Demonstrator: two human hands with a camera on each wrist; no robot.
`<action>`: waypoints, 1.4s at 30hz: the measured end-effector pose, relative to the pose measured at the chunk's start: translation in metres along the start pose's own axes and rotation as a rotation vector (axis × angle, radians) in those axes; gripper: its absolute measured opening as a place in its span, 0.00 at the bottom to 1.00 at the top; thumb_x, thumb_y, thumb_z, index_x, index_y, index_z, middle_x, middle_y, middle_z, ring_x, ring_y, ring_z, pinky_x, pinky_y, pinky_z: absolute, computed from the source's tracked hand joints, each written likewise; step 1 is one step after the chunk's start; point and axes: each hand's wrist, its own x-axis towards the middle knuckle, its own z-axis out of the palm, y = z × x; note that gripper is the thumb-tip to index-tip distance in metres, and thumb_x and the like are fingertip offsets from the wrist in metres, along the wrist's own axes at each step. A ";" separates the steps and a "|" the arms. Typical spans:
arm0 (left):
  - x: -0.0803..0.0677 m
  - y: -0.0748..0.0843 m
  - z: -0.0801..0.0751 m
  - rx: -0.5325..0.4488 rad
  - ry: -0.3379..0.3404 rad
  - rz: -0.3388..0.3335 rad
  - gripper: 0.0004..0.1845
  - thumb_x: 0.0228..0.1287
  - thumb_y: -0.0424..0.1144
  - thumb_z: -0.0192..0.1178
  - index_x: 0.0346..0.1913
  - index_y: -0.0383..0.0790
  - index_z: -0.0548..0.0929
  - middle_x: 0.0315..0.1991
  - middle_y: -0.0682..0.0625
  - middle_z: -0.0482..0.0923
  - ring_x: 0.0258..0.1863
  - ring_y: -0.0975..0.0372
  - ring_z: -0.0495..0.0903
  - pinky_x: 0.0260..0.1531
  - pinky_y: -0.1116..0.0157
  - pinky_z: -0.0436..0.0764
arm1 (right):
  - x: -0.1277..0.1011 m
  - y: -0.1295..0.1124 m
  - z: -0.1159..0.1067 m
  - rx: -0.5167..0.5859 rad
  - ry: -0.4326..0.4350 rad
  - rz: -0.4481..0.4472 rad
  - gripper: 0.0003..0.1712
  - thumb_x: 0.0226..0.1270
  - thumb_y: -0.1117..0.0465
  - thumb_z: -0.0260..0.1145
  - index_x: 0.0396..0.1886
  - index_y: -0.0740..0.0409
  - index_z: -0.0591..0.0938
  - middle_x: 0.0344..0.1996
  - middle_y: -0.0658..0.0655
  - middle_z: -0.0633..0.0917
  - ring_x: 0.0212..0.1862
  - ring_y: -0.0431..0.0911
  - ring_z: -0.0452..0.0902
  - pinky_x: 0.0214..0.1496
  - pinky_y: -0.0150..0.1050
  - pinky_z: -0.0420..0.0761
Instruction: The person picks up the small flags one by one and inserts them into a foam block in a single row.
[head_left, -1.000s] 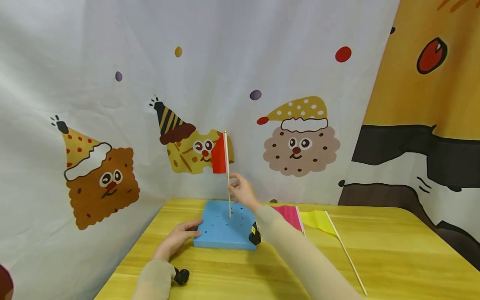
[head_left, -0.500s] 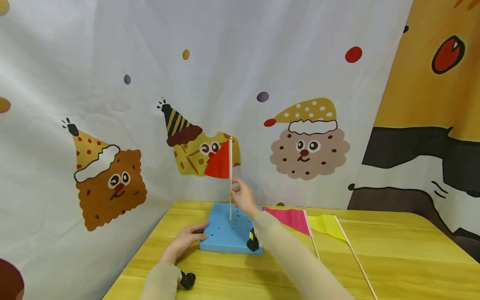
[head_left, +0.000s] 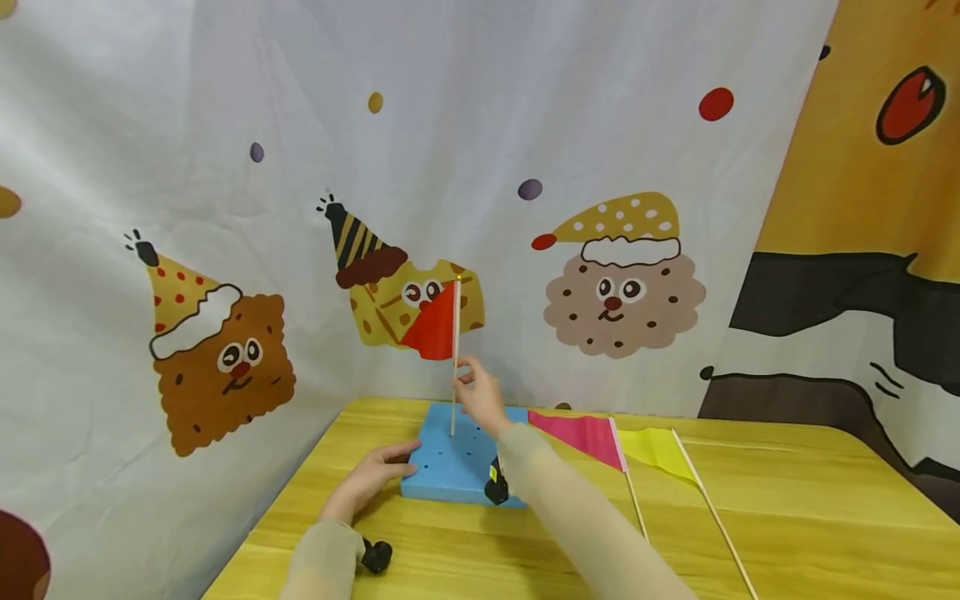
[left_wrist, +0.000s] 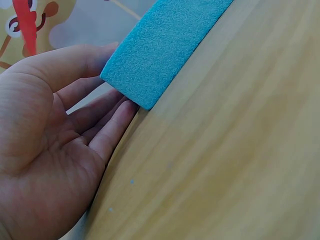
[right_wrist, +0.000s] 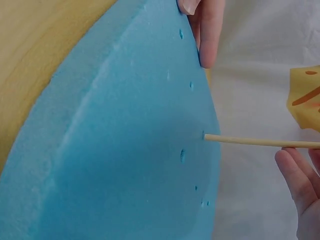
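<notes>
- Right hand (head_left: 482,397) pinching the red flag's stick (right_wrist: 240,140), red flag (head_left: 437,327) upright just above those fingers; stick's lower end, below the hand, right at a hole in the blue block (head_left: 442,475);
- left hand (head_left: 369,480) there, thumb and fingers gripping the block's left side;
- pink flag (head_left: 588,438), yellow flag (head_left: 660,452) lying right of the right hand on the table (head_left: 420,550).

The red-orange triangular flag (head_left: 437,329) has a pale wooden stick (right_wrist: 250,141). The flat, rectangular foam block (head_left: 446,473) is light blue.
</notes>
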 end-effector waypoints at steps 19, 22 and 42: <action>0.001 -0.001 0.000 -0.012 0.002 0.007 0.29 0.65 0.38 0.64 0.67 0.34 0.73 0.68 0.37 0.66 0.69 0.43 0.59 0.65 0.45 0.61 | -0.001 0.000 0.005 0.000 -0.026 0.009 0.19 0.73 0.65 0.58 0.61 0.50 0.73 0.38 0.60 0.80 0.33 0.58 0.82 0.32 0.53 0.84; 0.001 0.000 -0.001 -0.018 0.002 -0.002 0.28 0.65 0.38 0.64 0.67 0.34 0.72 0.68 0.37 0.65 0.70 0.43 0.59 0.66 0.46 0.61 | -0.001 0.000 0.005 0.002 -0.027 0.003 0.19 0.73 0.65 0.58 0.61 0.50 0.73 0.38 0.61 0.80 0.34 0.58 0.82 0.31 0.53 0.84; 0.000 0.003 0.000 -0.020 0.022 -0.023 0.28 0.64 0.36 0.64 0.66 0.32 0.72 0.68 0.37 0.66 0.70 0.42 0.57 0.67 0.44 0.57 | -0.009 0.015 0.009 -0.034 -0.068 0.012 0.14 0.73 0.65 0.59 0.56 0.54 0.75 0.40 0.59 0.82 0.37 0.57 0.84 0.27 0.39 0.84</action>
